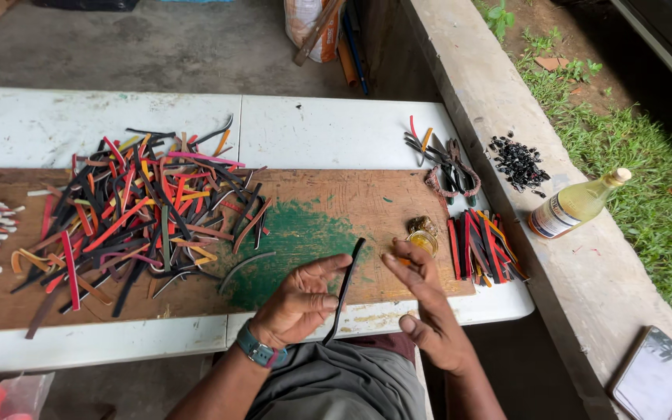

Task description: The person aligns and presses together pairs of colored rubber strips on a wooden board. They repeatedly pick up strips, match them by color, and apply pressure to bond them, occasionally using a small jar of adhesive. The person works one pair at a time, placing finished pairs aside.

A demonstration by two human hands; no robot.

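**Black strip held over a board strewn with coloured strips**

The left hand (pixel 301 299) is loosely curled, thumb and fingers closed on a long black strip (pixel 345 288) that runs from near the lap up and away over the near edge of a brown wooden board (pixel 336 198). The right hand (pixel 429 307) is just right of the strip, fingers partly bent with the tips drawn together; something small and orange shows at the fingertips, but whether they pinch it cannot be told.

The board lies on a white tabletop (pixel 313 128) and carries a green paint patch (pixel 297 237) just beyond the left hand. On its left half sits a large heap of loose strips (pixel 141 206) in black, red, orange and brown. Just beyond the right hand stands a small open tin of yellowish stuff (pixel 423 237), and to the right of it a tidy bundle of strips (pixel 482 247). Further off on the tabletop lie pliers (pixel 453 167). On the concrete ledge (pixel 585 288) to the right are a pile of small black pieces (pixel 516 162), a bottle of pale yellow liquid (pixel 577 204) lying on its side, and a phone (pixel 653 377).
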